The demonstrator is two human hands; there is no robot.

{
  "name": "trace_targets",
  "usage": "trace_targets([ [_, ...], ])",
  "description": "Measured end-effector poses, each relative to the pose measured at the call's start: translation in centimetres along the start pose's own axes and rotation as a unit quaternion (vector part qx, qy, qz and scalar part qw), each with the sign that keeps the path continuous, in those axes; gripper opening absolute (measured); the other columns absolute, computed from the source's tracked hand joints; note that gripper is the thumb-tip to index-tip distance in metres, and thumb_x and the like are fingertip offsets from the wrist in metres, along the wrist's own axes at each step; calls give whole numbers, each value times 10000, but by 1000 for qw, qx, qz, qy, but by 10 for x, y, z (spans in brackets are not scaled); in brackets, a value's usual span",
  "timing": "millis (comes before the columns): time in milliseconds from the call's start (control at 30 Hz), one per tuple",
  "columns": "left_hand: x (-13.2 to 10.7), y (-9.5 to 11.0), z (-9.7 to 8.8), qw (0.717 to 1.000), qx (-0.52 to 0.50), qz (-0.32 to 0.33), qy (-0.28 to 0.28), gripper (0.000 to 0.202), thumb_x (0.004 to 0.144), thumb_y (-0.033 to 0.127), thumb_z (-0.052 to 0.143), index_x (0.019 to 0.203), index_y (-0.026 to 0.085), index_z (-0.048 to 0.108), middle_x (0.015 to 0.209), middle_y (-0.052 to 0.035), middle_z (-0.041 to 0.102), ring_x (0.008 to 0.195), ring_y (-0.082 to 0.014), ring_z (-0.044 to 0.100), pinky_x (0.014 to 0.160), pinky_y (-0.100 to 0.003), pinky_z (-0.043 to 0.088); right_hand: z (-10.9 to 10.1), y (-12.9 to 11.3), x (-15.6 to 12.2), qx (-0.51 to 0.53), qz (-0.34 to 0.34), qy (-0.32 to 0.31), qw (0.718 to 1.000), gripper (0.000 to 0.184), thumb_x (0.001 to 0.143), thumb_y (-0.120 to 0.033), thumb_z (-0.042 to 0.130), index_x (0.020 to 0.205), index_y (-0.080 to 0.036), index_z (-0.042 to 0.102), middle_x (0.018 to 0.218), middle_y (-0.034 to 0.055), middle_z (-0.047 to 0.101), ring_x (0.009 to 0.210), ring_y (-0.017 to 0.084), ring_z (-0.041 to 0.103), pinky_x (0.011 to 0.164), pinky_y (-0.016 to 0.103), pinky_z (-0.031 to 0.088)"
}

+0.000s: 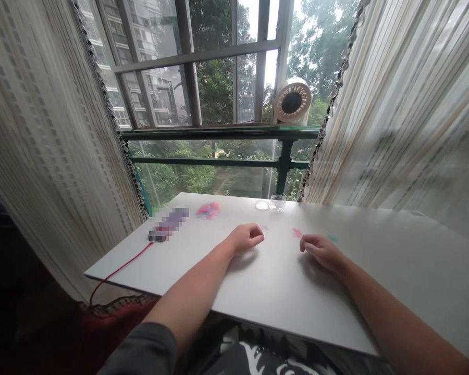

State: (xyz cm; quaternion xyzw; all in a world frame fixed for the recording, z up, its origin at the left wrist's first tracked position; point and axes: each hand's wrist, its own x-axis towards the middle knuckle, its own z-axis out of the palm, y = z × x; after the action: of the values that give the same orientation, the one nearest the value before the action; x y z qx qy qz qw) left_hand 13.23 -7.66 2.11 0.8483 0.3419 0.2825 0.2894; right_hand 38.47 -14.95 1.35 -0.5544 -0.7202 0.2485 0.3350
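My left hand [247, 238] is just above the white table [258, 281], fingers curled and thumb against them. Whatever it may hold is hidden. Beside its fingertips lies a small pale purple cluster [263, 227]. Across from it, my right hand [321, 251] is also closed, fingers bent downward, with its contents hidden. A small pink cluster [297, 232] sits right behind its fingertips, and a small teal one [332, 237] lies behind the knuckles. Farther left is a larger heap of mixed pink, blue and orange pieces [210, 209], too blurred to name.
At the table's back edge stand a clear round container [277, 203] and a clear lid [262, 205]. A blurred-out device [170, 224] with a red cable [123, 265] lies at the left. A white fan [293, 100] sits on the green railing [226, 134]. Curtains hang on both sides.
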Motion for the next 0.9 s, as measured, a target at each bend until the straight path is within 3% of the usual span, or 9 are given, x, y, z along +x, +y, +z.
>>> trace_targets([
  [100, 2, -17, -23, 999, 22, -35, 32, 251, 688, 367, 530, 815, 174, 628, 768, -25, 637, 687, -130, 554, 642, -226, 430, -1, 0, 1, -10, 5, -7, 1000, 159, 660, -206, 388, 587, -157, 521, 491, -31, 411, 501, 100, 366, 508, 222, 290],
  [200, 0, -44, -54, 986, 49, -118, 110, 282, 677, 330, 546, 892, 163, 618, 879, -67, 643, 791, -173, 573, 724, -261, 436, 0, 0, 1, -10, 7, -3, 1000, 168, 662, -214, 384, 588, -159, 525, 505, -28, 428, 506, 103, 380, 520, 224, 300],
  [300, -7, -71, -80, 928, 147, -264, 217, 419, 646, 255, 554, 1049, 138, 562, 1070, -131, 578, 960, -235, 535, 828, -319, 399, 0, -1, 0, -10, 10, 2, 1000, 172, 664, -215, 385, 594, -159, 532, 523, -28, 449, 515, 102, 395, 535, 224, 311],
  [367, -12, -81, -88, 902, 188, -329, 206, 491, 637, 275, 555, 1109, 146, 532, 1137, -155, 531, 1032, -274, 498, 862, -355, 374, 0, -1, 0, -11, 15, 4, 1000, 173, 669, -215, 387, 604, -158, 536, 518, -31, 442, 506, 99, 391, 531, 224, 309],
  [467, -15, -83, -86, 885, 225, -371, 168, 549, 622, 343, 559, 1150, 203, 510, 1183, -152, 493, 1083, -334, 447, 860, -430, 360, -1, -1, 1, -11, 18, 0, 1000, 172, 674, -215, 390, 615, -154, 540, 511, -34, 433, 494, 94, 380, 520, 222, 303],
  [633, -12, -79, -73, 879, 273, -366, 136, 566, 622, 471, 527, 1159, 295, 502, 1230, -109, 453, 1111, -361, 399, 871, -484, 331, -1, 1, 1, -3, 18, -2, 1000, 177, 673, -220, 397, 624, -151, 552, 478, -37, 413, 470, 89, 356, 493, 217, 293],
  [900, -10, -82, -72, 871, 295, -372, 128, 608, 621, 565, 497, 1142, 253, 524, 1253, -114, 437, 1118, -364, 379, 874, -483, 334, -1, 6, 3, 3, 34, -6, 999, 179, 666, -236, 402, 627, -157, 558, 449, -45, 390, 448, 88, 343, 475, 217, 281],
])
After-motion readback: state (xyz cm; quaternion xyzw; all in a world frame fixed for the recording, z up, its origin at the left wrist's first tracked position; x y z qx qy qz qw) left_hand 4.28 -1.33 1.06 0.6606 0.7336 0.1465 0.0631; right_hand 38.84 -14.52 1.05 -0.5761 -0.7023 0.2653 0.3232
